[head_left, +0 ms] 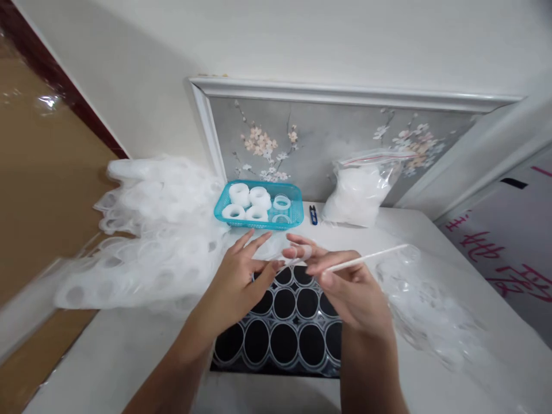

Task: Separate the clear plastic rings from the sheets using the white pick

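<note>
Right hand (356, 293): closed about white stick (371, 256), above black board (297, 371)

Held between thumb and fingers, over the board's far right portion, with one end projecting past its right side. Judged light, slim and fairly stiff; best taken near the lower end, for control. On one finger of the same hand, a pale wrap (307, 252).

Left hand (241, 273): fingers spread, over the board's far left portion, with thumb and forefinger close to a thin pale strip (287, 264). Pinched or merely touching: cannot tell. Location of strip: above the board's far part, between both hands. Judged very light, limp and easily creased; best taken by the edge, with fingertips only.

On the board, rows of pale-rimmed circles (283, 343), partly masked by both hands.

Left of the board, heaped white perforated sheets (159, 259); right of it, loose clear plastic pieces (425, 305).

Beyond the board, a teal basket (259, 223) with white rings (260, 196) inside. Beyond and slightly right, blue snips (313, 215); farther right, a clear bag (356, 192) of white material. Farthest beyond, a floral panel (314, 138).
</note>
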Tool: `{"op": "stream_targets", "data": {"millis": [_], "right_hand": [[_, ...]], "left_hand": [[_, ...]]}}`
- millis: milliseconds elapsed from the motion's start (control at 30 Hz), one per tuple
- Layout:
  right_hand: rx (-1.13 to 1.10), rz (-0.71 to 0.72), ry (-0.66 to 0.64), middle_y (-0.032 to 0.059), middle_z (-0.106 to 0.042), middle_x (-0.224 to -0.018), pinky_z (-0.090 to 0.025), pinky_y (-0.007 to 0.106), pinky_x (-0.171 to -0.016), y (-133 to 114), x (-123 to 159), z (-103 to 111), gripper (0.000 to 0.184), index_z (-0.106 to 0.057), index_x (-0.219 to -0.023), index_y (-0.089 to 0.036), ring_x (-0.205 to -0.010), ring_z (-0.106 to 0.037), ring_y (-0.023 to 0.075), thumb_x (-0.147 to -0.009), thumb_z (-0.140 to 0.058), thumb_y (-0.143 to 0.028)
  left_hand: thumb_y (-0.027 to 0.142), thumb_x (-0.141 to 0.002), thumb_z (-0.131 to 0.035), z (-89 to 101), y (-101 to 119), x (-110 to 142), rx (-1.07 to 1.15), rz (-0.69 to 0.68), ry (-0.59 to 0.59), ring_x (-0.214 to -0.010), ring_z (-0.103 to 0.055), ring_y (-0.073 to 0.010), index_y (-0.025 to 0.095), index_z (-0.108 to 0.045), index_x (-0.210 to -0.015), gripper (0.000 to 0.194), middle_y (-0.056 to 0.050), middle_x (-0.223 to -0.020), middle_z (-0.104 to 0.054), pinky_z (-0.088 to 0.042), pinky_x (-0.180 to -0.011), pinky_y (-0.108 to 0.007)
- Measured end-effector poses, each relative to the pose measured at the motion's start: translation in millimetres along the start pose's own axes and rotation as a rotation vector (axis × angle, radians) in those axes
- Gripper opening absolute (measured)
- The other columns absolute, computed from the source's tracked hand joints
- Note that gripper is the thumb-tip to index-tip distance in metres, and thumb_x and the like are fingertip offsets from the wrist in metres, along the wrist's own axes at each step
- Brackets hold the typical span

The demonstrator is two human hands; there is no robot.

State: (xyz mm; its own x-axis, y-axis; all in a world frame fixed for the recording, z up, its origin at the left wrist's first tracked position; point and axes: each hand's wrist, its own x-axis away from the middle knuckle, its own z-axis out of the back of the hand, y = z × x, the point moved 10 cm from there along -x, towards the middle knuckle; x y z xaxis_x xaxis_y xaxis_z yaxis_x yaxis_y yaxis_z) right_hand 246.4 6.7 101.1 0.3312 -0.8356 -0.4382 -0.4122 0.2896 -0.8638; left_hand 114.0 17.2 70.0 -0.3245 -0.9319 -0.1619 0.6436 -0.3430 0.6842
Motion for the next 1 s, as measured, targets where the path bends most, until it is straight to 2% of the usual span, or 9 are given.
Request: {"op": "stream_targets", "data": {"millis": [100, 233, 367, 467, 533, 633, 700, 833, 1000], "right_hand": [[0.246, -0.012, -0.074, -0.0026, -0.075, -0.097, -0.029, 0.048, -0.116, 2.1, 0.1, -3.8, 0.016, -0.076, -0.094, -0.036, -0.099, -0.068, 0.0207, -0.084, -0.072, -0.025], [0.445, -0.087, -0.227, -0.0041, -0.074, -0.083, -0.033, 0.046, -0.114, 14.0, 2.7, -19.4, 0.012, -0.076, -0.087, -0.031, -0.093, -0.068, 0.0174, -0.084, -0.071, -0.02], [0.578, -0.196, -0.306, -0.0016, -0.074, -0.09, -0.032, 0.047, -0.115, 34.2, 7.4, -25.1, 0.007, -0.075, -0.082, -0.029, -0.118, -0.057, 0.021, -0.084, -0.071, -0.024], [0.561, -0.246, -0.261, 0.0014, -0.072, -0.103, -0.037, 0.048, -0.112, 40.1, 7.7, -18.1, 0.005, -0.076, -0.085, -0.029, -0.133, -0.044, 0.0239, -0.083, -0.072, -0.03], [0.528, -0.256, -0.199, 0.0031, -0.072, -0.105, -0.04, 0.047, -0.109, 37.6, 6.1, -8.9, 0.007, -0.076, -0.086, -0.029, -0.135, -0.042, 0.0244, -0.084, -0.071, -0.033], [0.506, -0.217, -0.065, 0.004, -0.072, -0.104, -0.044, 0.045, -0.106, 25.0, 3.7, 12.8, 0.009, -0.076, -0.087, -0.028, -0.131, -0.048, 0.0244, -0.084, -0.07, -0.033], [0.5, -0.167, 0.043, 0.0045, -0.072, -0.105, -0.046, 0.044, -0.103, 13.8, 4.3, 31.2, 0.01, -0.076, -0.086, -0.027, -0.126, -0.053, 0.0247, -0.084, -0.069, -0.034], [0.489, -0.097, 0.233, 0.0047, -0.073, -0.101, -0.05, 0.045, -0.097, -2.5, 11.8, 64.4, 0.009, -0.076, -0.084, -0.027, -0.115, -0.06, 0.0248, -0.084, -0.069, -0.034], [0.48, -0.031, 0.32, 0.0051, -0.073, -0.099, -0.051, 0.046, -0.094, -13.8, 15.5, 77.7, 0.009, -0.076, -0.084, -0.027, -0.109, -0.063, 0.0254, -0.083, -0.069, -0.033]], "left_hand": [[0.049, -0.09, -0.05, -5.3, -20.1, -9.8, -0.007, 0.047, 0.059, -0.138, -0.034, -0.0329, 0.028, -0.077, -0.081, 0.036, -0.001, -0.141, -0.052, -0.024, -0.114, -0.056], [0.054, -0.083, -0.058, -10.6, -51.0, -19.9, 0.262, 0.189, 0.115, -0.113, -0.057, -0.0295, 0.023, -0.077, -0.08, 0.037, -0.01, -0.122, -0.062, -0.043, -0.101, -0.046], [0.06, -0.071, -0.07, -6.6, -65.3, -21.3, 0.563, 0.286, 0.212, -0.099, -0.062, -0.0268, 0.019, -0.077, -0.086, 0.044, -0.009, -0.099, -0.066, -0.045, -0.095, -0.041], [0.06, -0.061, -0.077, -10.6, -65.8, -18.8, 0.77, 0.35, 0.195, -0.099, -0.061, -0.0266, 0.017, -0.075, -0.088, 0.051, -0.009, -0.099, -0.069, -0.047, -0.09, -0.036], [0.059, -0.055, -0.081, -10.3, -66.5, -17.5, 0.795, 0.381, 0.201, -0.095, -0.06, -0.0254, 0.017, -0.073, -0.099, 0.061, -0.008, -0.097, -0.069, -0.048, -0.085, -0.033], [0.058, -0.058, -0.079, -7.1, -70.7, -27.5, 0.676, 0.368, 0.21, -0.093, -0.06, -0.0248, 0.015, -0.067, -0.117, 0.075, -0.007, -0.094, -0.067, -0.047, -0.083, -0.033], [0.058, -0.065, -0.073, -3.6, -76.4, -46.8, 0.473, 0.333, 0.205, -0.099, -0.059, -0.0256, 0.015, -0.063, -0.124, 0.074, -0.01, -0.105, -0.065, -0.047, -0.088, -0.034], [0.057, -0.079, -0.063, 0.1, -95.9, -108.1, -0.32, 0.341, 0.129, -0.125, -0.047, -0.0249, 0.02, -0.058, -0.132, 0.064, -0.012, -0.137, -0.046, -0.037, -0.105, -0.03], [0.06, -0.072, -0.069, -24.6, -115.3, -173.4, -0.556, 0.332, -0.014, -0.131, -0.036, -0.0399, 0.02, -0.063, -0.123, 0.065, -0.016, -0.143, -0.04, -0.034, -0.105, -0.046]]}}
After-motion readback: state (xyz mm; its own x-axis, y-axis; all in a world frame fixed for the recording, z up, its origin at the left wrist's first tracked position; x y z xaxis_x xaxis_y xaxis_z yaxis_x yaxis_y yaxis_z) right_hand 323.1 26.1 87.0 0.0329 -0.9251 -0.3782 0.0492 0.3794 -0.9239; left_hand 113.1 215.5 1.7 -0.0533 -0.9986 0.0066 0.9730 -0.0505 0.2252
